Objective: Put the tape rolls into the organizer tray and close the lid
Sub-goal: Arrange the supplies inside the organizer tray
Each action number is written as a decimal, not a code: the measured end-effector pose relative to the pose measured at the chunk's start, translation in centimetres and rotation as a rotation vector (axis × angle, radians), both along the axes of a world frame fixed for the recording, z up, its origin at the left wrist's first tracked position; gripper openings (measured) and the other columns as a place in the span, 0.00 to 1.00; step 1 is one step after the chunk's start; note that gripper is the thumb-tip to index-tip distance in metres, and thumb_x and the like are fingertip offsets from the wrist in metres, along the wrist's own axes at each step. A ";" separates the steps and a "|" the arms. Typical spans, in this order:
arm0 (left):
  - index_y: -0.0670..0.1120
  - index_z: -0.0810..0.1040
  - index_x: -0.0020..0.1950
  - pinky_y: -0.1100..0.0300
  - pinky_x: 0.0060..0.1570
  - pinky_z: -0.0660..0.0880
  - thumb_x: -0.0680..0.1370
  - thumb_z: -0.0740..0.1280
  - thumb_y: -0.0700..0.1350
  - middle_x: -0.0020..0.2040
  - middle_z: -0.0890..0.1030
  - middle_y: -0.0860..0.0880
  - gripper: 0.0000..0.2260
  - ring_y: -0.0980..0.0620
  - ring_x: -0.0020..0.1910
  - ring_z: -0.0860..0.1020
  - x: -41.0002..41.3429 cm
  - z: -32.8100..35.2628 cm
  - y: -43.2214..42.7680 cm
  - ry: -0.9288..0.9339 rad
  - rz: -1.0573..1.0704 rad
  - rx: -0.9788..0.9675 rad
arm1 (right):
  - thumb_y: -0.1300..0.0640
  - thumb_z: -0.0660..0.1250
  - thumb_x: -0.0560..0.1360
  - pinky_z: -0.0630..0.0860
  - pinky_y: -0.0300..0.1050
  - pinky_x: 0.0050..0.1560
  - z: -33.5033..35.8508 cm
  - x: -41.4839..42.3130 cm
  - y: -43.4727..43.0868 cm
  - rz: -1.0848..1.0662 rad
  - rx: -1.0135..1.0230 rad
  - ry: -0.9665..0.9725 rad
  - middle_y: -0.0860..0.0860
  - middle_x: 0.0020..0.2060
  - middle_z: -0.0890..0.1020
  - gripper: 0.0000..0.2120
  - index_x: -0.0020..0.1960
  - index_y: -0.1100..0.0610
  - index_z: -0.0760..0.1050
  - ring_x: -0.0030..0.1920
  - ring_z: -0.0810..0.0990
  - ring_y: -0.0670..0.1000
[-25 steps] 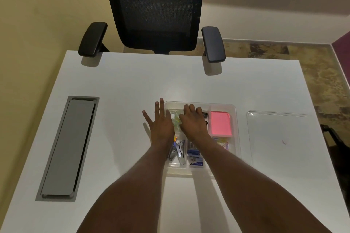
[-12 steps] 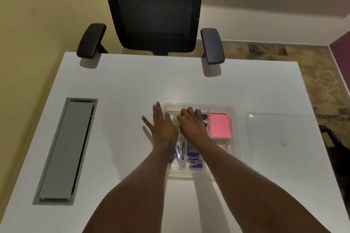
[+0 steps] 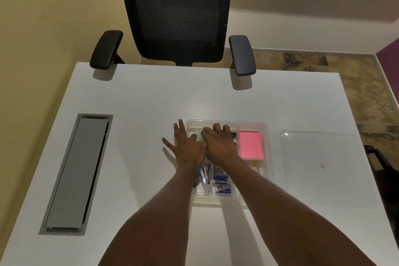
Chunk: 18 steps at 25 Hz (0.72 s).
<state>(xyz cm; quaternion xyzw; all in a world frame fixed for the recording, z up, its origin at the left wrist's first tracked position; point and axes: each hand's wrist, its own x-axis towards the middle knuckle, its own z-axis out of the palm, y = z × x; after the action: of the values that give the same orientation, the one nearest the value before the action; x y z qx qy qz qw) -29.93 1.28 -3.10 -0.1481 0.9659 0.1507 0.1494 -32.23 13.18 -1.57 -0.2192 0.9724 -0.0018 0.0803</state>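
Dim, warm indoor light, yellowish cast over everything. Brightest patch on the white matte surface (image 3: 151, 101) just beyond the clear plastic organizer tray (image 3: 268, 136), soft sheen, no hard glare. Short soft shadows under the black chair armrests (image 3: 241, 55), falling toward the camera. Faint shadow left of the left hand (image 3: 185, 149). Pink sticky-note pad (image 3: 251, 144) glowing, slightly overexposed. Wide-angle bending at the edges; surface borders splayed. Mild softness and compression blur in the tray contents.
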 end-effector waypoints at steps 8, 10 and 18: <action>0.52 0.80 0.60 0.25 0.73 0.41 0.79 0.63 0.48 0.84 0.47 0.43 0.12 0.44 0.83 0.42 1.8 0.2 -0.6 0.072 0.008 -0.109 | 0.59 0.75 0.67 0.67 0.56 0.57 1.0 1.2 1.0 -0.042 0.005 0.057 0.52 0.52 0.84 0.13 0.51 0.57 0.82 0.55 0.78 0.56; 0.51 0.80 0.58 0.25 0.73 0.41 0.79 0.63 0.48 0.84 0.47 0.42 0.11 0.44 0.83 0.42 2.1 0.1 -0.5 0.049 0.007 -0.122 | 0.59 0.74 0.66 0.67 0.55 0.57 0.7 1.4 1.0 -0.033 0.026 0.058 0.52 0.52 0.84 0.11 0.48 0.56 0.84 0.55 0.78 0.56; 0.55 0.78 0.65 0.28 0.75 0.39 0.81 0.62 0.52 0.84 0.47 0.44 0.14 0.44 0.83 0.40 3.0 0.0 0.0 0.010 0.101 -0.016 | 0.58 0.76 0.66 0.63 0.57 0.61 0.5 1.5 -0.1 -0.101 0.058 0.010 0.55 0.57 0.81 0.12 0.50 0.56 0.85 0.59 0.77 0.58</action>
<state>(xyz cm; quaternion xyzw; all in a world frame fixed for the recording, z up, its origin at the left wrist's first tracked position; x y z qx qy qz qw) -26.91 1.27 -3.09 -0.1970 0.9592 0.1510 0.1354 -30.75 13.08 -1.05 -0.1674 0.9822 0.0235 0.0817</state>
